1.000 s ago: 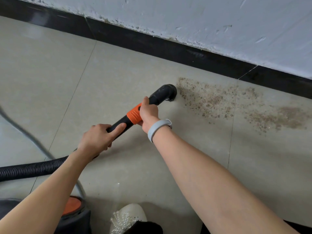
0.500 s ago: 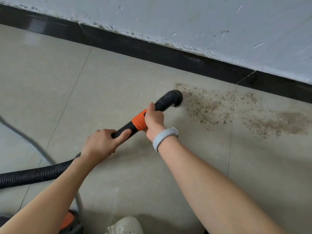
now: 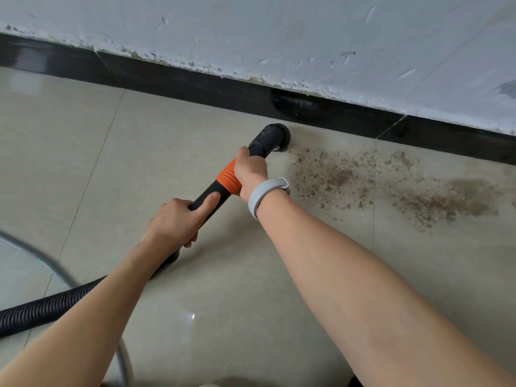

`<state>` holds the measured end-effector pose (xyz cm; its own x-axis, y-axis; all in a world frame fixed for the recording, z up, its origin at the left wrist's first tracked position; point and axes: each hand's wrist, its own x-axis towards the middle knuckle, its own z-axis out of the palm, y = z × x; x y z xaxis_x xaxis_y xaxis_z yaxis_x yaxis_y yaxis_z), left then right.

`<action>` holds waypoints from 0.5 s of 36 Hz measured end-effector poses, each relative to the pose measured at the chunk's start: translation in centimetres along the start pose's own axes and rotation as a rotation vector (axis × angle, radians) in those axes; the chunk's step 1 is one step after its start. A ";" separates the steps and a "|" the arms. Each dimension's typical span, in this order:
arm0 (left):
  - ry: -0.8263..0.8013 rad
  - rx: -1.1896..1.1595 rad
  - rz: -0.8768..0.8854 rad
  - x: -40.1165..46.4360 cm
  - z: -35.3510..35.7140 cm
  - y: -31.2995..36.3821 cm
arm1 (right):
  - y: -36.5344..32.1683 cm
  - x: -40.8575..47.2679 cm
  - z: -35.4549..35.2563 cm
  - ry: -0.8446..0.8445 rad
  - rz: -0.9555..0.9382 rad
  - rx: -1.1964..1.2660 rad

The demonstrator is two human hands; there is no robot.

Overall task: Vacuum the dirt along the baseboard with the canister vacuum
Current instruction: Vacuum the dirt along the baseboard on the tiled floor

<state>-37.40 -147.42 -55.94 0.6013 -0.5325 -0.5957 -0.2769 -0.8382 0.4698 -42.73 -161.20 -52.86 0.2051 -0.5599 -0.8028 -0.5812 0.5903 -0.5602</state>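
You're working over a pale tiled floor point(image 3: 156, 169) that's meeting a scuffed wall point(image 3: 307, 37) at a black baseboard point(image 3: 195, 85), w/ the dirt point(image 3: 335, 174) spreading as a brown speckled band just in front of the baseboard, thickening into a darker smear at the right end. The ribbed black hose point(image 3: 42, 308) is trailing off to the lower left, alongside a grey cord point(image 3: 53, 263); the canister itself isn't showing. You're steering the black wand point(image 3: 212, 194), its orange collar point(image 3: 227, 177) sitting between your hands. Your left hand point(image 3: 174, 223) is wrapping the wand's rear, thumb lying along the tube; your right hand point(image 3: 251, 170), the one w/ the pale wristband point(image 3: 265, 195), is clamping the tube just ahead of the collar. Hands are apart, both gripping. The nozzle point(image 3: 275, 136) is sitting mouth-down on the floor, near the baseboard and just beside the dirt's left edge, so most of the band looks untouched. Risks from here, imo: sweeping too fast would scatter grit instead of lifting it; tilting the nozzle would break the seal & lose suction; drifting toward you would be leaving a strip against the baseboard; a taut hose could be tugging the wand off line.
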 end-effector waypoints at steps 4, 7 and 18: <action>0.002 0.027 0.007 -1.1 0.6 -0.4 | 1.2 -0.7 -0.3 0.003 0.008 0.005; -0.013 0.033 0.007 -1.8 0.7 -1.1 | 2.2 -1.1 -0.1 0.011 0.018 0.017; -0.137 0.076 0.052 -4.6 1.8 -2.1 | 6.2 -3.5 -1.8 0.072 0.075 0.124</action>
<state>-40.92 -143.46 -55.32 0.4779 -0.5822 -0.6578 -0.3640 -0.8128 0.4549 -48.48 -156.59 -53.14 0.1049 -0.5489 -0.8293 -0.4902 0.6970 -0.5234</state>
